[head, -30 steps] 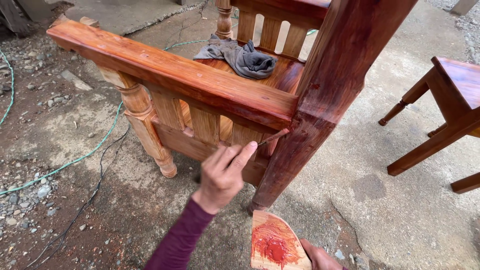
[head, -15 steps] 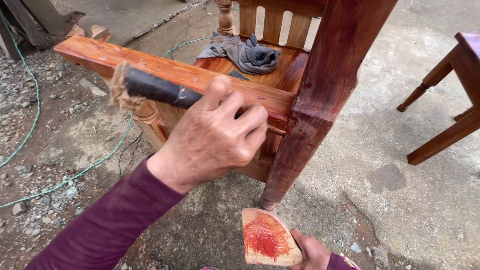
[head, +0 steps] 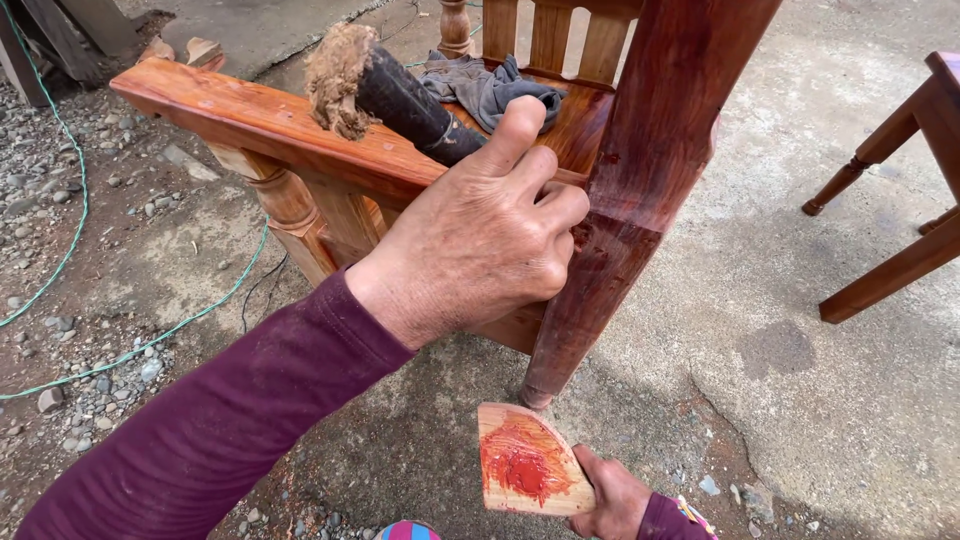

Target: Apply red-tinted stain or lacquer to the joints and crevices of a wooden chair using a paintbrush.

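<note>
My left hand (head: 480,240), in a purple sleeve, is closed around the dark handle of a brush (head: 405,100). Its frayed tan bristles point up and to the left over the armrest (head: 230,110) of a reddish wooden chair. The fist sits against the chair's front post (head: 650,170), which looks glossy and dark red. At the bottom, my right hand (head: 615,500) holds a small wedge of wood (head: 525,470) smeared with bright red paste, low near the foot of the post.
A crumpled grey cloth (head: 480,85) lies on the chair seat. The legs of another wooden piece (head: 900,200) stand at the right on concrete. A green cord (head: 150,340) runs over gravel and loose stones (head: 60,200) at the left.
My left hand has risen from the lower chair joint to the armrest. The brush has swung from pointing left to tilting upward. The right hand and its wood piece have stayed low.
</note>
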